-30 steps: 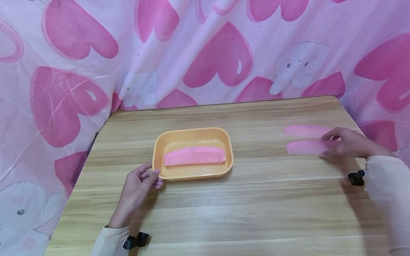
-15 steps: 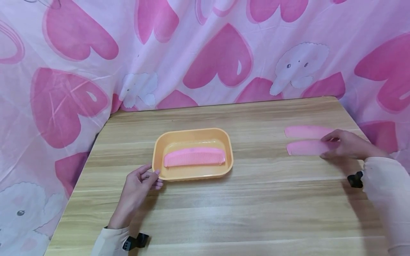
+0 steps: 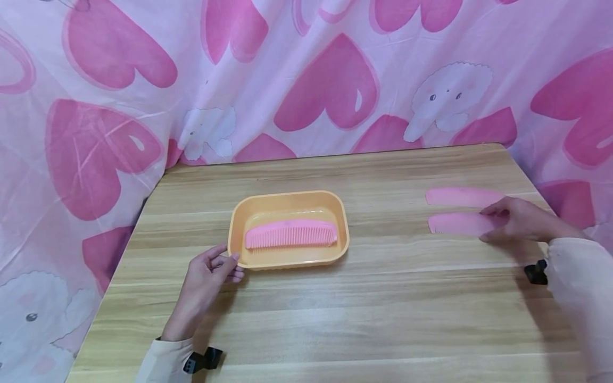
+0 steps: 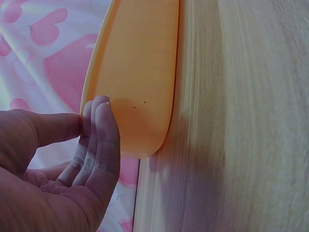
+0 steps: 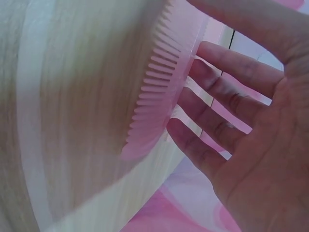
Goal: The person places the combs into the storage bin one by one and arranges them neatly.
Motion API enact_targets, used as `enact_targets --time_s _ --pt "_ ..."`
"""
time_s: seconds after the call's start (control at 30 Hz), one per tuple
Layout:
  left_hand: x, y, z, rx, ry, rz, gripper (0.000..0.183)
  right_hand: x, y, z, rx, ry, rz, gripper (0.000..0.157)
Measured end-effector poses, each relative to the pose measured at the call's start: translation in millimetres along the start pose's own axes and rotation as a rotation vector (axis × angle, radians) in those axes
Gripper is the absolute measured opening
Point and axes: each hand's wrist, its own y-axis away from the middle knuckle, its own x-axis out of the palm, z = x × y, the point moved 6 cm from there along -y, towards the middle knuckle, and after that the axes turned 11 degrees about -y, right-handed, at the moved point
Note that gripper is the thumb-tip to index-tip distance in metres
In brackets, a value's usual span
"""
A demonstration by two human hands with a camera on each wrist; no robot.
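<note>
A pink comb (image 3: 291, 234) lies in an orange tray (image 3: 289, 260) left of the table's middle. My left hand (image 3: 210, 279) pinches the tray's near left corner, its thumb on the rim and its fingers against the outer wall (image 4: 137, 92). To the right, my right hand (image 3: 519, 221) holds the right end of a second pink comb (image 3: 455, 223) across its width. In the right wrist view, the fingertips (image 5: 181, 123) touch its smooth back edge and its teeth point away from the palm. A third pink comb (image 3: 462, 197) lies just behind it.
The wooden table (image 3: 306, 324) has a pink heart-patterned cloth (image 3: 325, 80) hanging behind it and at its sides. A black wrist device (image 3: 203, 360) sits at the left sleeve, another black device (image 3: 535, 272) at the right.
My right hand and the comb in it have shifted slightly toward me, widening the gap to the comb behind. The left hand and the tray stay in place.
</note>
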Motion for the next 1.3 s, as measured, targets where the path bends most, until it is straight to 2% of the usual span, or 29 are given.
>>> enact_targets --time_s 0.23,0.37,0.57,0.8,1.0,1.3 --pt "0.0 -0.7 0.4 0.013 -0.001 0.002 0.055 -0.8 4 1 -0.070 0.018 -0.030 0.055" --pt "0.3 -0.4 0.6 0.025 -0.002 0.011 0.055 0.3 3 0 -0.064 0.016 -0.024 0.054" --pt "0.7 -0.8 1.0 0.024 -0.005 0.011 0.053 3.1 3 -3 0.006 0.015 0.029 0.058" --pt "0.2 -0.8 0.4 0.023 0.003 0.010 0.054 3.0 4 -2 -0.022 0.006 0.014 0.052" --pt "0.2 -1.0 1.0 0.013 0.000 0.011 0.053 5.7 3 -2 0.017 -0.017 0.033 0.057" --pt "-0.1 -0.3 0.3 0.011 -0.002 0.010 0.054 11.8 1 7 0.003 -0.075 0.048 0.057"
